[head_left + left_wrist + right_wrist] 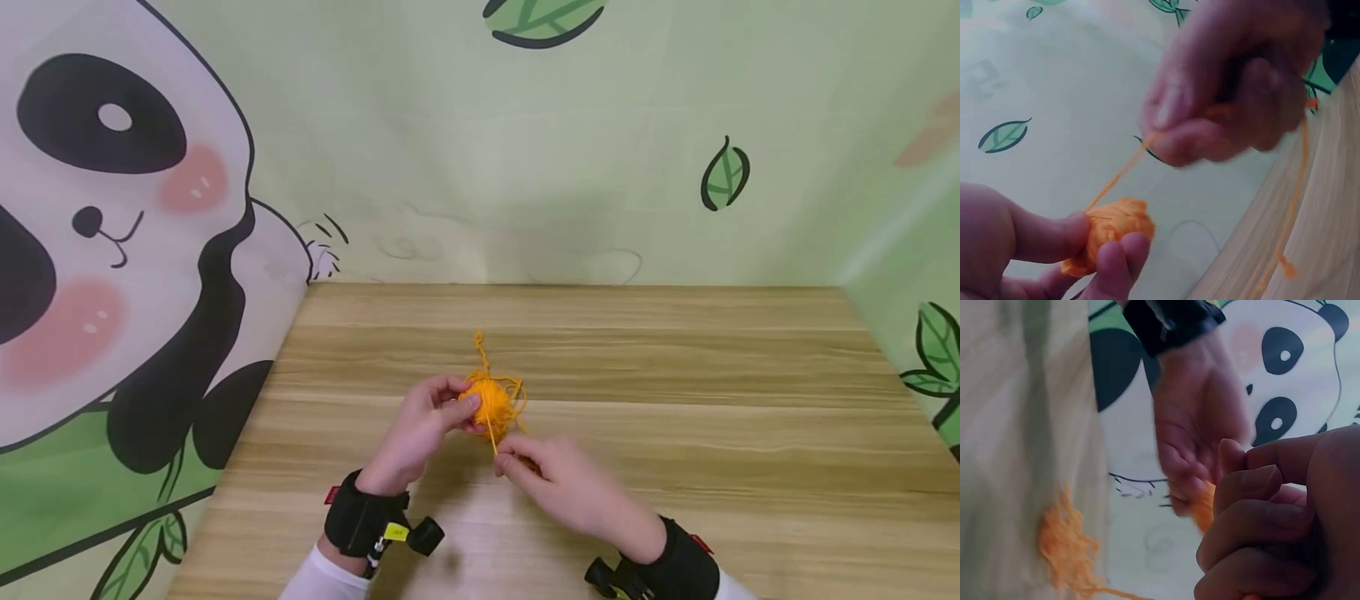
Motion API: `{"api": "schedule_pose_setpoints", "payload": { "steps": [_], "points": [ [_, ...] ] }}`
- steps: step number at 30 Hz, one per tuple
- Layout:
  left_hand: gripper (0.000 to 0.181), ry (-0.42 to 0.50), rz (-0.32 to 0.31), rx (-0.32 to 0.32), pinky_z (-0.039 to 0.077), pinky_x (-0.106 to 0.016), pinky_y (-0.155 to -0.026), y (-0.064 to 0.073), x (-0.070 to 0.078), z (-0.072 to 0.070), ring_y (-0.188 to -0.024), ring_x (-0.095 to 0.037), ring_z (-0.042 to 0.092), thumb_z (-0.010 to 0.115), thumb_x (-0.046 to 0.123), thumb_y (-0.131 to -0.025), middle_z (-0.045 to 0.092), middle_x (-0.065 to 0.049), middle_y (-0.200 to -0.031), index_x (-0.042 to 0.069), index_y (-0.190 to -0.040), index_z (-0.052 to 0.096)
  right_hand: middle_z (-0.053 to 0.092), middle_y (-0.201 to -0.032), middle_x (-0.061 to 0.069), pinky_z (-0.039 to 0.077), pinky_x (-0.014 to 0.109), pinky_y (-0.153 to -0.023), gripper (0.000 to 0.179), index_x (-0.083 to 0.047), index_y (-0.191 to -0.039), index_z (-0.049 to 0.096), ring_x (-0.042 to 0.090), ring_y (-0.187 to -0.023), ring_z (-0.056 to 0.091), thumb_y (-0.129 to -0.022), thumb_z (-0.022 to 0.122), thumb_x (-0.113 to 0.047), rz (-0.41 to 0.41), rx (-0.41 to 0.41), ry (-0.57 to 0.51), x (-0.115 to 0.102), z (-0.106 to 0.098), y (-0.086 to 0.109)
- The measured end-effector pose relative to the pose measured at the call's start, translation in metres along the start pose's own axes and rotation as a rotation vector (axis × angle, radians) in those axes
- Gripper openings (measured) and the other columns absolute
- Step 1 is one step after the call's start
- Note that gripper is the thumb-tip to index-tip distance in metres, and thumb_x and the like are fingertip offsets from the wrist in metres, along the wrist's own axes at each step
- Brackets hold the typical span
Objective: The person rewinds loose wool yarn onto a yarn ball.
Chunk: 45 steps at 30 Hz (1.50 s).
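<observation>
A small ball of orange yarn is gripped between the thumb and fingers of my left hand. Close by on the right, my right hand pinches a strand of yarn that runs taut from the ball. In the left wrist view, more yarn hangs down behind the right hand's curled fingers. A loose heap of the same yarn lies on the tabletop in the right wrist view. From above, the ball and hands partly cover this heap.
Both hands are over a wood-grain table. A pale green backdrop with printed leaves and a large panda rises behind it and along its sides. Black wrist straps with small cameras sit on both wrists.
</observation>
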<state>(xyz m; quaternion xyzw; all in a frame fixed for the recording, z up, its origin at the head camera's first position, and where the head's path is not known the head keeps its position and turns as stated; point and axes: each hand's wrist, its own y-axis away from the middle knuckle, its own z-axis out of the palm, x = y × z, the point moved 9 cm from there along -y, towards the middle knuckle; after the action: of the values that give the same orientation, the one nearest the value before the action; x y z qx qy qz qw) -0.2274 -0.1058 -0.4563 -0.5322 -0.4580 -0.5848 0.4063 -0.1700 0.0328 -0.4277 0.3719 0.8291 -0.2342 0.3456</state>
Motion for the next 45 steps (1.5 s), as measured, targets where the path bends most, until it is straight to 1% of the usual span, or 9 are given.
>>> {"api": "schedule_pose_setpoints", "payload": {
  "steps": [5, 10, 16, 19, 25, 29, 35, 39, 45],
  "points": [
    [0.026, 0.146, 0.002, -0.027, 0.058, -0.033, -0.078, 0.003, 0.004, 0.0, -0.084, -0.035, 0.062, 0.063, 0.012, -0.097, 0.065, -0.015, -0.098, -0.007, -0.113, 0.055, 0.055, -0.068, -0.016, 0.035, 0.019, -0.052, 0.016, -0.031, -0.093, 0.065, 0.003, -0.055, 0.04, -0.104, 0.054, -0.028, 0.017, -0.02, -0.043, 0.009, 0.013, 0.0],
    [0.022, 0.192, 0.008, -0.181, 0.056, -0.029, -0.074, 0.01, 0.01, 0.011, -0.079, -0.025, 0.061, 0.061, 0.012, -0.098, 0.065, -0.012, -0.095, -0.006, -0.109, 0.058, 0.067, -0.085, -0.005, 0.044, 0.026, -0.061, 0.019, -0.025, -0.097, 0.067, 0.008, -0.065, 0.048, -0.106, 0.05, -0.027, 0.083, -0.078, -0.112, 0.033, 0.02, -0.005],
    [0.016, 0.043, -0.055, -0.399, 0.054, -0.025, -0.063, 0.021, 0.005, 0.029, -0.069, -0.021, 0.061, 0.062, 0.008, -0.096, 0.066, -0.011, -0.091, -0.006, -0.106, 0.058, 0.067, -0.089, 0.002, 0.047, 0.032, -0.066, 0.017, -0.018, -0.1, 0.066, 0.013, -0.073, 0.053, -0.105, 0.05, -0.023, 0.132, -0.042, -0.102, 0.05, 0.002, -0.013],
    [0.015, -0.065, -0.076, -0.429, 0.054, -0.027, -0.061, 0.021, -0.002, 0.033, -0.067, -0.023, 0.06, 0.064, 0.007, -0.095, 0.068, -0.012, -0.086, -0.005, -0.104, 0.06, 0.065, -0.083, -0.004, 0.043, 0.029, -0.06, 0.017, -0.019, -0.094, 0.067, 0.012, -0.067, 0.049, -0.103, 0.053, -0.022, 0.127, -0.002, -0.075, 0.047, -0.013, -0.017],
    [0.015, -0.187, -0.087, -0.367, 0.057, -0.033, -0.064, 0.016, -0.005, 0.031, -0.067, -0.022, 0.063, 0.067, 0.009, -0.093, 0.069, -0.012, -0.085, -0.002, -0.101, 0.062, 0.062, -0.079, -0.01, 0.041, 0.026, -0.058, 0.015, -0.021, -0.096, 0.068, 0.009, -0.063, 0.047, -0.103, 0.055, -0.024, 0.115, 0.033, -0.039, 0.036, -0.03, -0.018],
    [0.016, -0.249, -0.074, -0.308, 0.058, -0.046, -0.069, 0.012, -0.006, 0.027, -0.069, -0.029, 0.065, 0.069, 0.012, -0.092, 0.07, -0.011, -0.083, 0.0, -0.101, 0.063, 0.057, -0.073, -0.01, 0.039, 0.026, -0.056, 0.015, -0.021, -0.1, 0.068, 0.007, -0.058, 0.042, -0.103, 0.054, -0.025, 0.104, 0.029, -0.004, 0.03, -0.033, -0.019],
    [0.018, -0.271, -0.062, -0.178, 0.056, -0.055, -0.074, 0.005, -0.01, 0.018, -0.077, -0.041, 0.066, 0.07, 0.015, -0.093, 0.07, -0.011, -0.085, 0.003, -0.104, 0.062, 0.05, -0.067, -0.011, 0.034, 0.023, -0.05, 0.014, -0.024, -0.103, 0.067, 0.005, -0.052, 0.038, -0.103, 0.054, -0.026, 0.08, 0.027, 0.052, 0.016, -0.033, -0.015],
    [0.021, -0.218, -0.037, -0.077, 0.057, -0.05, -0.076, 0.001, -0.008, 0.011, -0.08, -0.034, 0.065, 0.069, 0.017, -0.094, 0.067, -0.012, -0.095, 0.003, -0.107, 0.061, 0.049, -0.066, -0.013, 0.034, 0.022, -0.05, 0.015, -0.024, -0.104, 0.068, 0.004, -0.053, 0.039, -0.104, 0.053, -0.027, 0.046, 0.012, 0.065, 0.005, -0.027, -0.009],
    [0.03, 0.033, 0.017, -0.029, 0.058, -0.032, -0.074, -0.003, 0.002, 0.005, -0.084, -0.028, 0.064, 0.063, 0.012, -0.096, 0.064, -0.02, -0.108, -0.002, -0.122, 0.058, 0.05, -0.066, -0.014, 0.032, 0.019, -0.05, 0.014, -0.029, -0.098, 0.065, 0.003, -0.053, 0.037, -0.104, 0.053, -0.027, 0.008, -0.015, 0.033, -0.001, -0.01, -0.001]
  ]
}}
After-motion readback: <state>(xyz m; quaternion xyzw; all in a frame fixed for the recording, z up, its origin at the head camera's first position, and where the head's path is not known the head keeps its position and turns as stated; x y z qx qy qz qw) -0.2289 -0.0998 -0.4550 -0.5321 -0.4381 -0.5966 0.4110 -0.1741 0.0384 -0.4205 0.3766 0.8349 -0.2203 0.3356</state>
